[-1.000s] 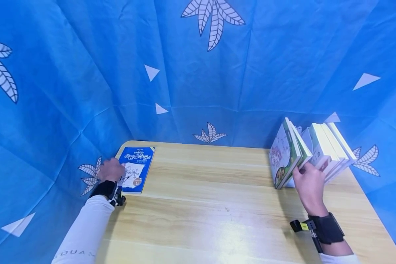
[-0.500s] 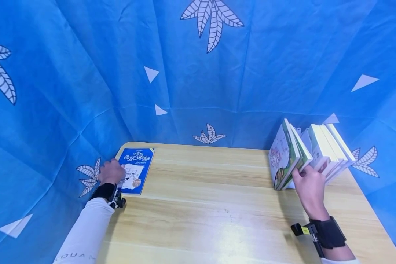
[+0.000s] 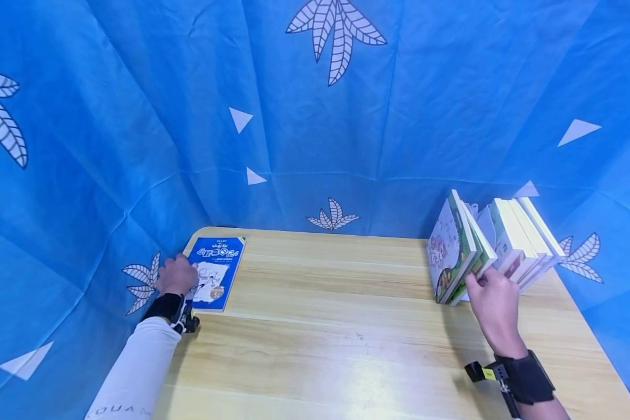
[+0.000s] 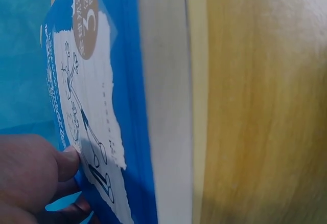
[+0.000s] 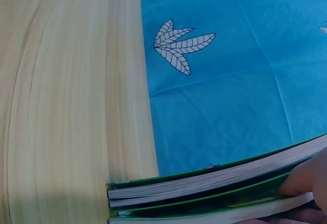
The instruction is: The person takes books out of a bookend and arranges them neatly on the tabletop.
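At the left table edge lies a blue paperback book (image 3: 213, 286) with a white cartoon panel. My left hand (image 3: 177, 275) grips its left side; in the left wrist view the thumb (image 4: 66, 163) presses on the cover and the fingers are partly hidden below. On the right, several books stand in a leaning row. My right hand (image 3: 496, 303) pinches a thin green-covered book (image 3: 480, 245), second from the left. In the right wrist view the thumb (image 5: 301, 179) sits between it and the outermost pink-and-green picture book (image 3: 446, 248). The fingertips behind it are mostly hidden.
Thicker pale books (image 3: 525, 233) lean to the right of the green ones, with a whitish piece (image 3: 486, 221) between, perhaps a bookend. Blue cloth (image 3: 315, 116) with leaf prints hangs behind and beside the wooden table (image 3: 336, 315).
The pinched green book and my right hand have shifted slightly toward the front, showing more of the book's lower corner. My left hand and the blue book look nearly unchanged.
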The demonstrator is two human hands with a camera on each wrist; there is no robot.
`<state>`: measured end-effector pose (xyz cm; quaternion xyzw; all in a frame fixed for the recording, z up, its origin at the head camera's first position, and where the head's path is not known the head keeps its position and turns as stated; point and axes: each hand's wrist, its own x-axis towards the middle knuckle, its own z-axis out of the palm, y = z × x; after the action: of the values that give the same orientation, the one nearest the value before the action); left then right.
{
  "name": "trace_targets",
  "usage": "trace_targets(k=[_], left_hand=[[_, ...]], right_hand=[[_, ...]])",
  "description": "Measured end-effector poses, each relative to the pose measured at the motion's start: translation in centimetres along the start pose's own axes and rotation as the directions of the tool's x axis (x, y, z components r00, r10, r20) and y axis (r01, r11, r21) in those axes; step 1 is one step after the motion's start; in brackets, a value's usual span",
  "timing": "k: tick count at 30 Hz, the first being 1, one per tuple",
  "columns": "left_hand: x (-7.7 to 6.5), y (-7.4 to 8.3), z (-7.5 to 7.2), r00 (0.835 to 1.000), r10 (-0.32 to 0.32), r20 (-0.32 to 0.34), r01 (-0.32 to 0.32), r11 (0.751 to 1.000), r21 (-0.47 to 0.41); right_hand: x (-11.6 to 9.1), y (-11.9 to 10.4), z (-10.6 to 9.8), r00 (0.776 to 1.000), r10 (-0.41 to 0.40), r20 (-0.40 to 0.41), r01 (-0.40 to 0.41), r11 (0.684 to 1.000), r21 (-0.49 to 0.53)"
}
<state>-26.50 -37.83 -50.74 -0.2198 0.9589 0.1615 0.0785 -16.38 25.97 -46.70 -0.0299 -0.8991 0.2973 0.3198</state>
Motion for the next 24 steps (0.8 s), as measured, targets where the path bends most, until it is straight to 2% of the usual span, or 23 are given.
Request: trace_targets(k=[13, 24], left_hand=[[0.0, 0.2, 0.1, 1.000, 0.000, -0.020, 0.000, 1.000, -0.001], [-0.1, 0.8, 0.0, 0.992, 0.063, -0.108, -0.062, 0.998, 0.016]], right_hand=[[-0.5, 0.0, -1.2, 1.000, -0.021, 0.013, 0.022, 0.999, -0.031], [-1.1, -0.4, -2.2, 1.000, -0.023, 0.016, 0.024, 0.998, -0.057]])
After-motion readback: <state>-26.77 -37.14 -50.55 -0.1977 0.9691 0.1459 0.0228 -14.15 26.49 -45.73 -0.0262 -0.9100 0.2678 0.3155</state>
